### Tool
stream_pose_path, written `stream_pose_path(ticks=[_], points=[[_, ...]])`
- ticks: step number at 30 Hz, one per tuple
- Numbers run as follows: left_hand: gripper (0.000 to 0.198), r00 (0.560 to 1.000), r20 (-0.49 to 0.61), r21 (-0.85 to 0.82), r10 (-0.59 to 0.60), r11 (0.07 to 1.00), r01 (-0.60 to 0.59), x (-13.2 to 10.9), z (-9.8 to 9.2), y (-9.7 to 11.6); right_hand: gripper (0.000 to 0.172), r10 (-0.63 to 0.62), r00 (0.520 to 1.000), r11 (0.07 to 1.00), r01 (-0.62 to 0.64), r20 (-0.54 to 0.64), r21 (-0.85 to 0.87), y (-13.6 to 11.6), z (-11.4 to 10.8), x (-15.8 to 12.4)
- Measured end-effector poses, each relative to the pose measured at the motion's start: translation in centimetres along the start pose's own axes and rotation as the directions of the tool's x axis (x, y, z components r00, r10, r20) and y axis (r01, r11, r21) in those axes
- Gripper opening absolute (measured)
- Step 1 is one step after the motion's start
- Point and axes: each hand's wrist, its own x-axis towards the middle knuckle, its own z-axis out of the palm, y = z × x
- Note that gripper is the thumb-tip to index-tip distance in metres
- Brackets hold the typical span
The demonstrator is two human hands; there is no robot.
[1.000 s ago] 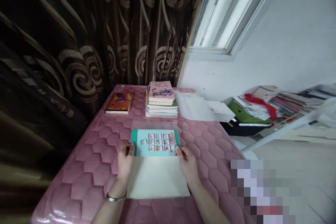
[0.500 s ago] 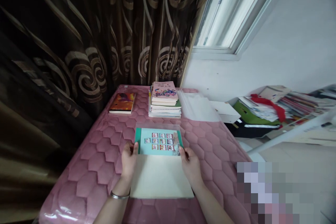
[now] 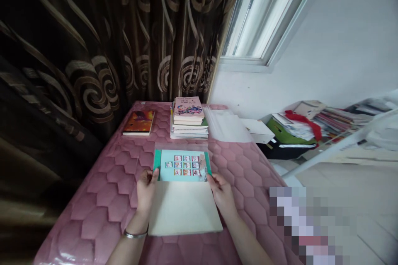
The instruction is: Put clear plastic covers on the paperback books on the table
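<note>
In front of me lies a book, its plain cream side nearest me and a turquoise panel with green edges and several small pictures at its far end. Clear plastic film sticks out past the far edge of that panel. My left hand, with a silver bangle at the wrist, pinches the book's left edge, thumb on top. On the opposite edge, my right hand grips it the same way. The fingers beneath are partly hidden.
The book is over a pink quilted mattress. Farther back are an orange-brown book, a stack of books and translucent plastic sheets. A white box and piled papers stand right, beside a dark patterned curtain's wall.
The whole scene has shifted a little to the left in view. Both hands keep their hold on the book's edges, and the book looks nearly the same.
</note>
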Motion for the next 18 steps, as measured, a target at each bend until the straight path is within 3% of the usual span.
stream_pose_path(ticks=[9, 14, 18], points=[[0.049, 0.998, -0.049, 0.059, 0.025, 0.998, -0.022, 0.3, 0.0, -0.7, 0.047, -0.007, 0.999, 0.994, 0.002, -0.047, -0.106, -0.4, 0.9, -0.2], [0.040, 0.999, 0.039, -0.087, -0.027, 0.996, 0.030, -0.1, -0.2, 0.3, 0.044, 0.027, 0.999, 0.999, -0.028, -0.037, -0.030, -0.5, 0.6, -0.2], [0.034, 0.996, 0.083, -0.187, -0.043, 0.981, 0.058, -0.2, -0.2, 0.3, 0.042, 0.036, 0.998, 0.996, -0.040, 0.050, 0.084, -0.6, 0.2, -0.2]])
